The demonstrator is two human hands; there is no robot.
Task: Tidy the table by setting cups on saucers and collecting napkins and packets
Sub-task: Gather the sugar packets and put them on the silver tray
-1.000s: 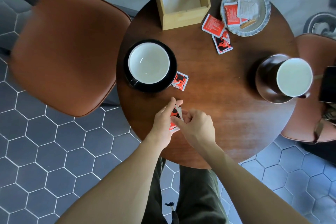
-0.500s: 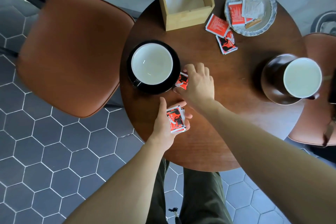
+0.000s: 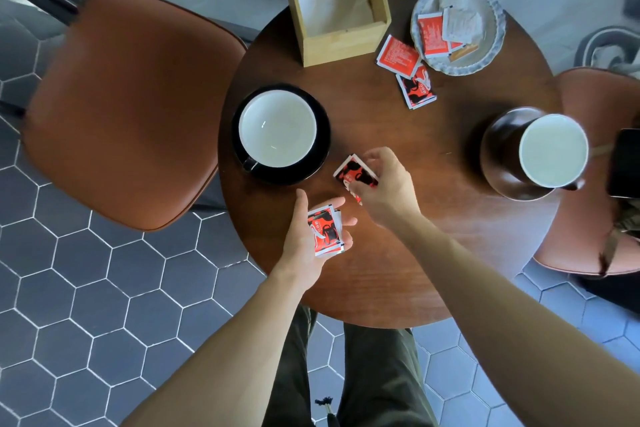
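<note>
Red and black packets [image 3: 325,230] sit in a small stack on my left hand [image 3: 313,236], which is palm up with the thumb and fingers loosely curled around the stack at the near edge of the round wooden table [image 3: 398,270]. My right hand [image 3: 384,187] pinches one more red and black packet [image 3: 355,172] between thumb and fingertips, lifted just beside the black saucer [image 3: 322,149]. A white cup [image 3: 277,130] sits on that black saucer at the left side of the table. On the right side, another white cup [image 3: 554,149] sits on a brown saucer [image 3: 498,149]. Two more packets [image 3: 407,68] lie flat on the table, overlapping each other, between the wooden napkin box [image 3: 343,42] and the wavy glass dish [image 3: 485,55]. The dish holds a red packet [image 3: 431,35] and some white ones [image 3: 460,24]. The box at the far edge has a pale napkin [image 3: 336,7] inside. A brown chair [image 3: 128,107] stands to the left, and another one [image 3: 602,163] to the right, with a dark phone [image 3: 625,163] on it.
</note>
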